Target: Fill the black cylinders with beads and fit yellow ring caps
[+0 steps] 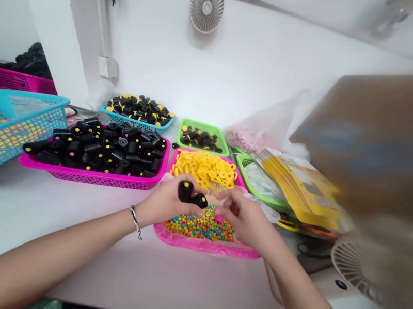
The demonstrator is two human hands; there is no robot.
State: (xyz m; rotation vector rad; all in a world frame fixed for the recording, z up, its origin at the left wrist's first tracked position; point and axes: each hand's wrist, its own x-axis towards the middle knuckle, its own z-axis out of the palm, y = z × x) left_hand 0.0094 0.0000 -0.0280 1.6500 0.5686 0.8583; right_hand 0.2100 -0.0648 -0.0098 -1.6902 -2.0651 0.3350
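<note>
My left hand (168, 198) is closed around two small black cylindrical pieces (185, 191), each with a yellow dot on its end. It hovers over the near part of a pink basket (207, 246) lined with clear plastic. Tiny multicoloured beads (195, 226) fill that part. To the right, my right hand (242, 212) has its fingers curled together above the beads; whatever they pinch is too small or hidden to tell. A bright pink bit (218, 219) shows just below these fingertips. Yellow ring-shaped pieces (208, 169) are heaped behind both hands.
A magenta basket (101, 177) of black cylinders stands at left, beside a blue basket (39, 120). Behind are a blue basket (137, 122) and a green tray (205, 125) of black-and-yellow pieces. Yellow cards (295, 189), a fan (357, 267) and a blurred cardboard box (389, 136) occupy the right.
</note>
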